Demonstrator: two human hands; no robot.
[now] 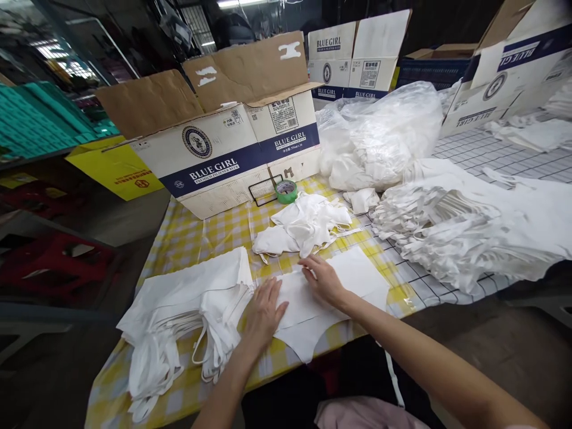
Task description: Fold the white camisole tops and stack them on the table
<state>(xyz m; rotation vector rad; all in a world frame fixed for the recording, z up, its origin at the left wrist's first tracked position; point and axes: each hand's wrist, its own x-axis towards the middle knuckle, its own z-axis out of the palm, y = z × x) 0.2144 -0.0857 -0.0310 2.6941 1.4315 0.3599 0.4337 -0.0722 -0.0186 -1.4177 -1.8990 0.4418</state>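
A white garment with a thin strap (308,336) lies flat in front of me, with a straight-edged white layer (361,274) over its upper part. My left hand (263,310) rests flat at the garment's left side, fingers stretched out. My right hand (324,280) touches the upper edge, its fingers slightly bent and apart from the thumb. On the left is a stack of folded white strappy garments (187,304), straps hanging toward me. Just beyond my hands sits a loose heap of white strappy garments (308,223).
A roll of green tape (286,191) lies by a large open carton (223,158) at the back. To the right are a clear plastic bag of white cloth (379,137) and a thick pile of white garments (465,220). A yellow checked cloth (187,235) covers the table.
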